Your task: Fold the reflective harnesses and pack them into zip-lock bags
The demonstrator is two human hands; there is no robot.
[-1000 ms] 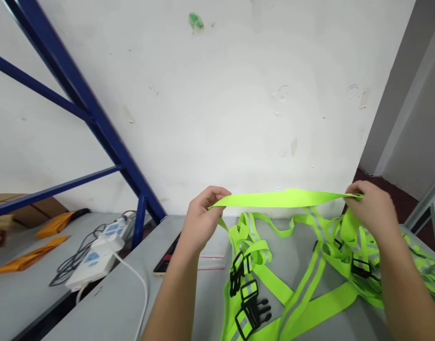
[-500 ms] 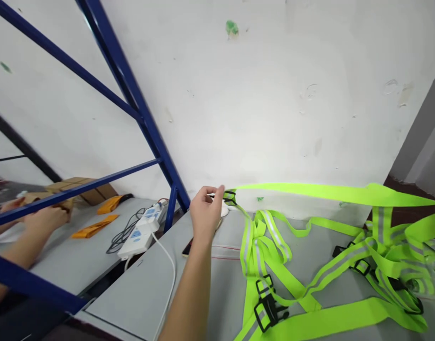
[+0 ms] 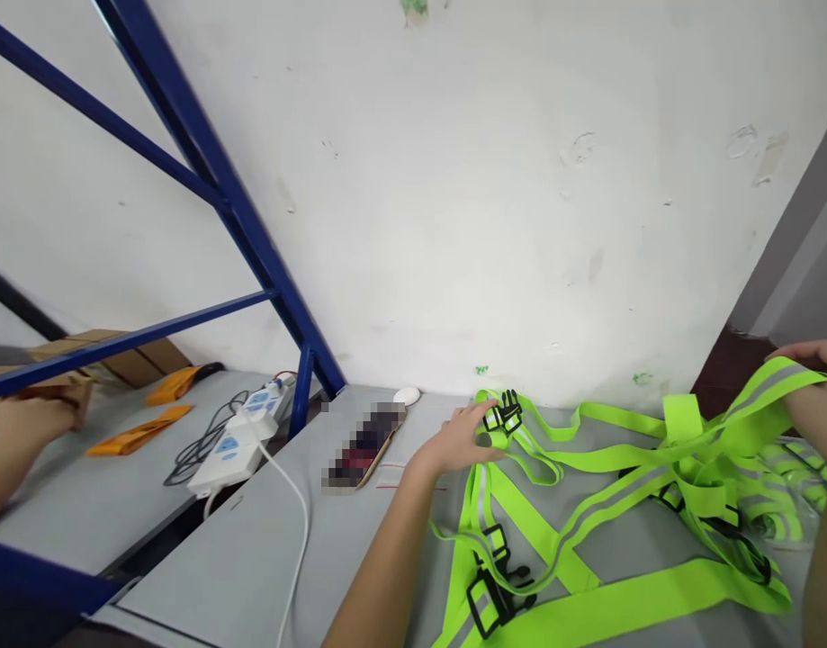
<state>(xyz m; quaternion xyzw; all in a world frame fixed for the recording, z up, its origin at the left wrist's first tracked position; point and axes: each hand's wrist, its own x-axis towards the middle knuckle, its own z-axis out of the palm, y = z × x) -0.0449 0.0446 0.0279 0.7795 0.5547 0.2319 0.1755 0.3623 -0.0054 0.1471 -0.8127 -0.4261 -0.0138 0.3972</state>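
Note:
Lime-yellow reflective harness straps [image 3: 642,607] with silver stripes and black buckles spread over the grey table in a loose tangle. My left hand [image 3: 462,438] is at the far left part of them, fingers and thumb about a strap fold beside a black side-release buckle [image 3: 504,414]. At the right edge, my right hand [image 3: 814,391] grips a raised band of strap [image 3: 768,391]; its fingertips are partly hidden. A second black buckle [image 3: 494,598] lies on the straps nearer me.
Left of the straps are a phone [image 3: 365,445], a white round object [image 3: 406,396] and a power strip [image 3: 244,436] with cables. A blue metal frame [image 3: 230,207] rises beside them. Beyond it, another person's hand [image 3: 31,423] is near cardboard boxes and orange straps [image 3: 139,432]. A plastic-wrapped bundle [image 3: 787,504] lies right.
My left hand has moved right and down, lowering the stretched strap, which now hangs slacker. My right hand has come into view with a strap. The view has shifted slightly right.

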